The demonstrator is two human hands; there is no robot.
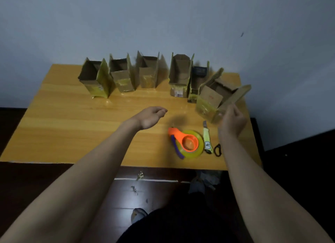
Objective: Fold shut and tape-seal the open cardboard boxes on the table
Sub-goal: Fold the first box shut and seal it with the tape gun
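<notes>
R hand point(233, 118) grips tilted box point(211, 102), opening up-left, L hand point(151, 116) loose

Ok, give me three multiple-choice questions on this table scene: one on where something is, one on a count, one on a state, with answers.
1. The knife lies:
A. right of the tape dispenser
B. inside a box
C. at the table's left edge

2. How many open boxes stand on the table?
A. three
B. six
C. nine

3. The right hand:
A. rests flat on the table
B. grips the dispenser
C. holds a flap of the nearest box

Answers: 1 A, the knife sits just beside the dispenser; 2 B, six show along the back; 3 C, fingers meet its right flap.
</notes>
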